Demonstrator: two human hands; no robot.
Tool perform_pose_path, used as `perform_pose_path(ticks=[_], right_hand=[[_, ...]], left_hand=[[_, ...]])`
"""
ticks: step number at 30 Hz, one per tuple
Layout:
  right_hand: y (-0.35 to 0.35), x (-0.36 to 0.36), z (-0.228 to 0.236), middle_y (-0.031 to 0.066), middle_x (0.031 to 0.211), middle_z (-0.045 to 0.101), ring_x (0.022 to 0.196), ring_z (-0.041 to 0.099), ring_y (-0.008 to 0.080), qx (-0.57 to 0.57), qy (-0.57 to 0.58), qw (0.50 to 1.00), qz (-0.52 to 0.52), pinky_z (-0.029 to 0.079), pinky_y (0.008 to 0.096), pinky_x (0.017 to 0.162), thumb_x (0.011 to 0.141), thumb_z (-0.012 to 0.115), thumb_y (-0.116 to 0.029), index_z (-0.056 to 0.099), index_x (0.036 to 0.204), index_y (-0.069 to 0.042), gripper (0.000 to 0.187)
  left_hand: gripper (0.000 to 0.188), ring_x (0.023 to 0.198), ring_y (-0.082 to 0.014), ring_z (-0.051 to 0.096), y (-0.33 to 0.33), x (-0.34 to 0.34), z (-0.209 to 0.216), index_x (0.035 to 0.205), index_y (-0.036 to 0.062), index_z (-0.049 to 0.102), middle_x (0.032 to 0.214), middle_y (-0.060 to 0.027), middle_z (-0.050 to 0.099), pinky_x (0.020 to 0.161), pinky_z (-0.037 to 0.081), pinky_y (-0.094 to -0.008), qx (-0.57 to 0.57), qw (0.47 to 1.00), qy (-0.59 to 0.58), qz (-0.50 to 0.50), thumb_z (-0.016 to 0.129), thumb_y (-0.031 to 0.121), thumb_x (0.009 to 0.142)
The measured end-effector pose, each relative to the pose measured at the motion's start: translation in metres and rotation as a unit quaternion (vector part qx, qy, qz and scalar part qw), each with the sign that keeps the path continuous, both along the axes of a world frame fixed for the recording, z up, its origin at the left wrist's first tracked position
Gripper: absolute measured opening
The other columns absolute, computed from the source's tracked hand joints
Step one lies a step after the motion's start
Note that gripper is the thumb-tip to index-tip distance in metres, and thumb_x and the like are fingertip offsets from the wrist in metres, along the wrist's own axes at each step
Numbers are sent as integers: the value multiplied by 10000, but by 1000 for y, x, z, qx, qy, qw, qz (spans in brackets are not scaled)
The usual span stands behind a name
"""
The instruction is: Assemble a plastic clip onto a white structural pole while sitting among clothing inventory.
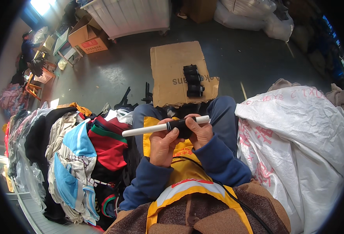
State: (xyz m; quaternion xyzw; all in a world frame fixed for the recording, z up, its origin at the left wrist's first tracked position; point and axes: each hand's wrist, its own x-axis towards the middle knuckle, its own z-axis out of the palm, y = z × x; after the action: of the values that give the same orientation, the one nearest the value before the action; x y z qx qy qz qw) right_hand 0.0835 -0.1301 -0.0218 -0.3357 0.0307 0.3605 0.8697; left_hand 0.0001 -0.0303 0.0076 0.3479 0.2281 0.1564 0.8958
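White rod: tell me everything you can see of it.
The white rod is straight, slender and smooth, apparently plastic. Held over the yellow apron, it slants slightly, right end higher in the picture. A black wrap covers its middle; the left end juts out farther. Left hand and right hand hold it there.

A white rod [145, 130] is held slanted, right end higher; around it is seen a black roll [180, 125], seemingly of fabric.

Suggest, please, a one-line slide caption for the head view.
Left hand and right hand hold a white rod partly wrapped in black material; black rolls lie on cardboard beyond.
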Motion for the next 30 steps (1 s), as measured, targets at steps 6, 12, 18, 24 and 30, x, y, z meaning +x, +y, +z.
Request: perform_pose_path(ticks=[6,12,18,24,30], right_hand=[[-1,-1,5,91,968,603,907,582,154,-17,-68,997,-11,490,264,834,750,670,37,562,1044,-32,321],[0,-1,3,78,997,583,921,571,150,7,-120,993,0,483,266,847,728,677,69,518,1113,-28,428],[-1,0,1,66,949,581,879,571,145,-3,-58,998,11,494,266,807,746,692,4,529,1085,-18,377],[0,-3,3,56,876,598,780,594,150,-11,-24,1000,14,515,268,723,767,688,-44,598,949,-42,203],[-3,11,-10,32,872,584,731,577,143,79,-7,997,-27,508,257,717,767,687,-40,581,952,-55,214]], left_hand=[[337,845,-173,595,1,0,0,1121,20,457,1007,-95,563,651,533,-278,-51,999,-5,-16,609,48,822],[297,834,-175,596,6,-1,-6,1078,27,480,969,-84,571,643,529,-271,-50,998,-11,21,624,64,820],[272,830,-173,595,5,-2,-5,1065,51,489,965,-79,573,621,529,-278,-12,1000,-10,10,615,58,824],[265,822,-181,599,3,-1,2,1065,64,486,950,-75,569,589,527,-285,-43,999,7,4,608,66,830],[237,800,-184,612,12,-4,-5,1048,72,486,921,-68,574,585,529,-279,-23,999,-23,29,600,75,840]])
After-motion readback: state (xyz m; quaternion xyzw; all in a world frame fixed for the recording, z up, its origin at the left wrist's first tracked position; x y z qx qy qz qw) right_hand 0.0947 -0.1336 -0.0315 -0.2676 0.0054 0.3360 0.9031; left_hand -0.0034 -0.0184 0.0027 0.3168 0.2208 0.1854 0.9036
